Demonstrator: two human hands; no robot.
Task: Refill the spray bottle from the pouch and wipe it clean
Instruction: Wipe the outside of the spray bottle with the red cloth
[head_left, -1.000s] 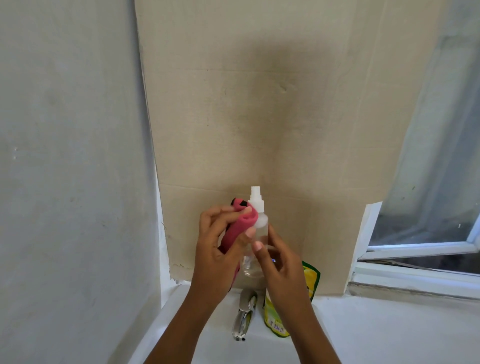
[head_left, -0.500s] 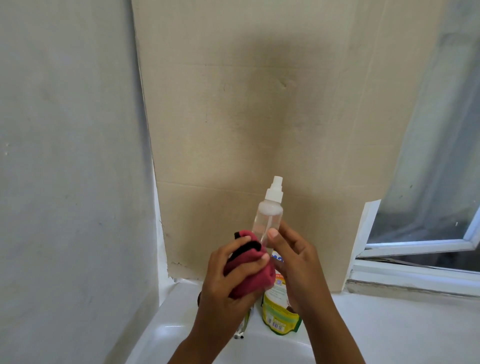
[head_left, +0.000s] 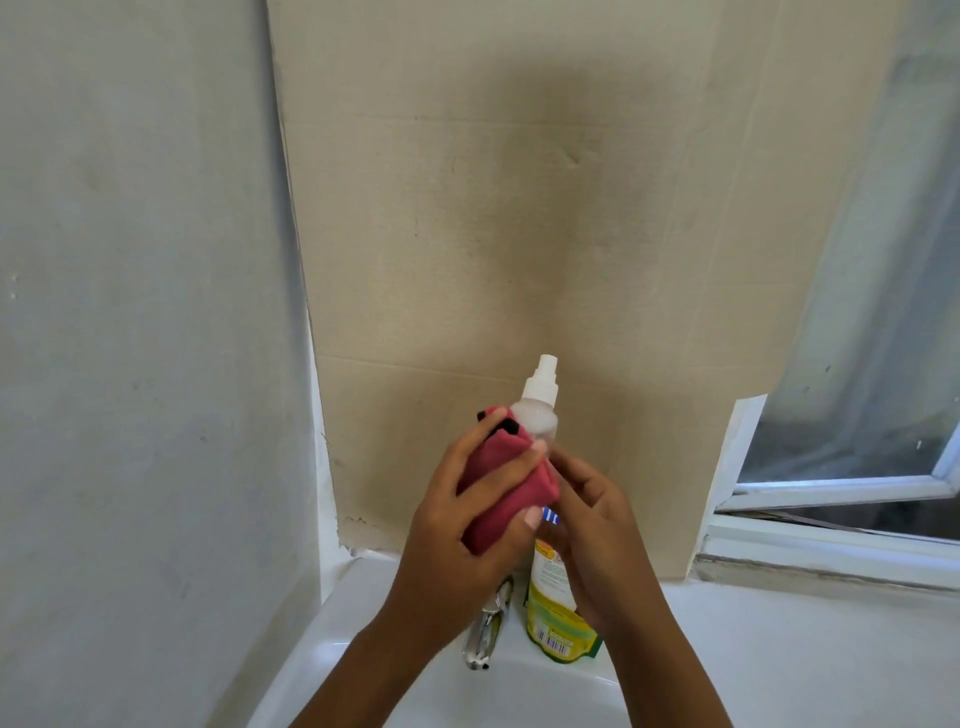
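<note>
The clear spray bottle (head_left: 537, 415), white nozzle up, stood above the sink (head_left: 701, 649). The left hand (head_left: 457, 525) pressed a pink cloth (head_left: 506, 486) around its body; the right hand (head_left: 597, 519) gripped its lower part. The yellow-green pouch (head_left: 556, 608) stood behind.

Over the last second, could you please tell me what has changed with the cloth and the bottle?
The left hand slid the pink cloth down from the spray bottle's neck to its base, then back up onto the body. The right hand kept holding the bottle's lower part. The pouch and the tap stayed put.
</note>
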